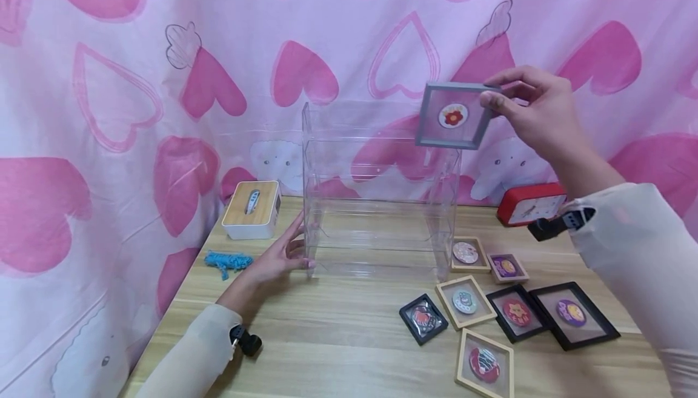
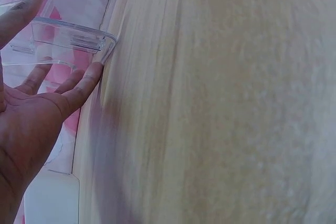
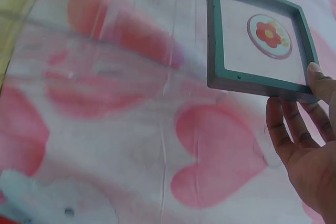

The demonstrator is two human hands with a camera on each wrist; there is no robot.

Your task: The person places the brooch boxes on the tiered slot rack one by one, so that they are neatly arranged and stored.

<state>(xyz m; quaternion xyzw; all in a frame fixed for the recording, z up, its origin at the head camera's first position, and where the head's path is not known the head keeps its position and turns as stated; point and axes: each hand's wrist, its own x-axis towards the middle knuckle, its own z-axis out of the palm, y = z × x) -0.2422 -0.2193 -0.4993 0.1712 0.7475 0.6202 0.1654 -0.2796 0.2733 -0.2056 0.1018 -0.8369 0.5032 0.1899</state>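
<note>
My right hand [image 1: 540, 110] is raised at the upper right of a clear acrylic shelf rack [image 1: 376, 242]. Between thumb and fingers it pinches the right edge of a square grey display frame [image 1: 447, 143], with a round red-flower badge [image 1: 453, 116] under its clear film. In the right wrist view, the thumb lies on the front of the frame [image 3: 262, 84] and the fingers are behind and below it. Low down, my left hand [image 1: 275, 260] touches the rack's left side with fingers extended. The left wrist view shows spread fingers [image 2: 81, 90] against the clear plastic.
Several framed badges, including a wooden frame [image 1: 457, 319] and a black frame [image 1: 608, 328], lie at the right front. A red clock [image 1: 507, 207] stands behind them. At left are a wood-topped tissue box [image 1: 242, 228] and a blue crinkled bundle [image 1: 228, 260]. A heart-printed curtain [image 1: 305, 74] hangs behind.
</note>
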